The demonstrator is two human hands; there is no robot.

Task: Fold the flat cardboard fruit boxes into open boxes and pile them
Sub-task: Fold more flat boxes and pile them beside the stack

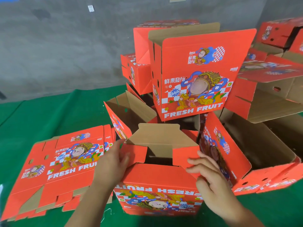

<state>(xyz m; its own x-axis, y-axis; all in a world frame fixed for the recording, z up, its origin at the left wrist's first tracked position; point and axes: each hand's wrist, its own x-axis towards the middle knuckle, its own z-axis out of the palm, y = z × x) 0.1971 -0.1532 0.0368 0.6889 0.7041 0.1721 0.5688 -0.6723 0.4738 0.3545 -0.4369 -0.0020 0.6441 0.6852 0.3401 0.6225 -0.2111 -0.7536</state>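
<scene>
A red fruit box stands upside down in front of me, its print inverted and its bottom flaps half folded over a dark gap. My left hand presses the left red side flap inward with straight fingers. My right hand touches the right red side flap with spread fingers. The brown far flap leans up behind them. A stack of flat red boxes lies to the left on the green cloth.
A pile of folded open boxes rises behind, with more at the right and one lying open on its side. Another open box tilts at centre. Green cloth covers the floor before a grey wall.
</scene>
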